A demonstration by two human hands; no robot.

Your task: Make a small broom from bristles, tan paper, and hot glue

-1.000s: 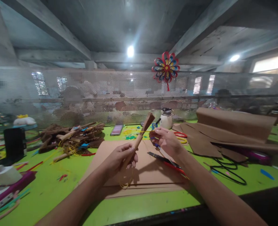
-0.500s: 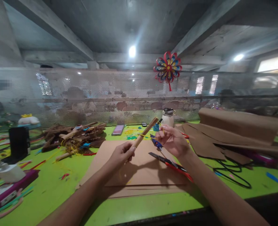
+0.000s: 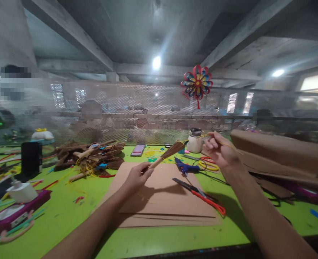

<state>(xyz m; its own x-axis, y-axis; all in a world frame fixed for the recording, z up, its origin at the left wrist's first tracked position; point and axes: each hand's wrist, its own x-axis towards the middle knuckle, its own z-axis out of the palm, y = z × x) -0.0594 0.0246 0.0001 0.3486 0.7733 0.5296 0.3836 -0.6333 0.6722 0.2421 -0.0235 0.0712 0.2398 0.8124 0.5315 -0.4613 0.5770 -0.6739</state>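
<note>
a broom (image 3: pixel 167 154) was gripped by its handle in the closed fingers of the left hand (image 3: pixel 137 176), bristles up beyond them. a yellow strand (image 3: pixel 233 147) was pinched by the fingers of the right hand (image 3: pixel 219 151). scissors (image 3: pixel 202 194) lay below those, on cardboard (image 3: pixel 159 201).

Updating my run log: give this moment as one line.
left hand: grips small brown paper broom | right hand: pinches thin yellow strand | brown cardboard sheet: red-handled scissors lie on it

Your left hand (image 3: pixel 137 176) hides the lower end of the small brown straw broom (image 3: pixel 169 153); behind the perforated metal screen (image 3: pixel 148 108), everything is too blurred to tell.
</note>
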